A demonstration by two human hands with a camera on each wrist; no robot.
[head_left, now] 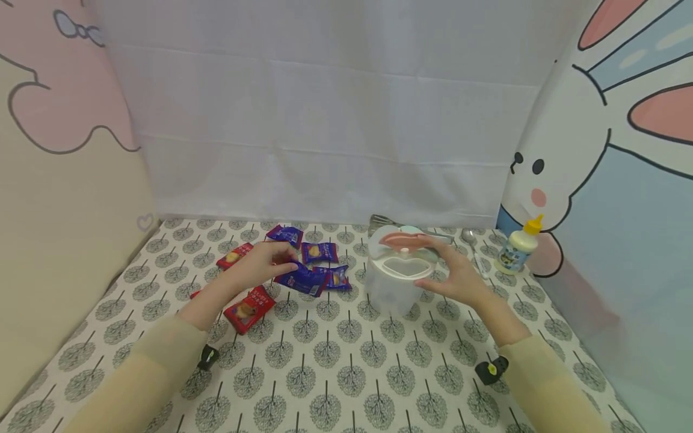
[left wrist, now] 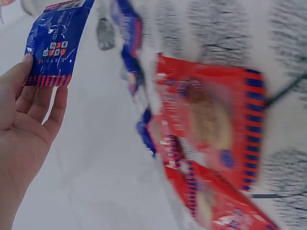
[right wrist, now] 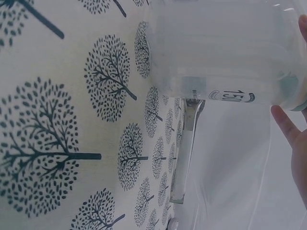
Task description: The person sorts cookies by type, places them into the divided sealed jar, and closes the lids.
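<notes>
My left hand (head_left: 273,260) pinches a blue snack packet (head_left: 303,281) by one end, above the patterned cloth. The left wrist view shows that packet (left wrist: 56,43) with its printed side and a red-striped edge. My right hand (head_left: 452,273) holds the upper right side of a translucent plastic container (head_left: 391,294), thumb and fingers spread around its rim. Its pale lid (head_left: 406,266) has a lip-shaped panel, with a pinkish part behind it. In the right wrist view, the container wall (right wrist: 216,52) bears printed markings, and the fingertips are right at the lid edge.
More blue packets (head_left: 319,252) lie behind the held one; red packets (head_left: 249,310) lie left, below the left forearm. A whisk (head_left: 381,224) lies behind the container. A spoon (head_left: 472,240) and a yellow-capped bottle (head_left: 517,249) are at right. A white curtain (head_left: 325,132) hangs behind.
</notes>
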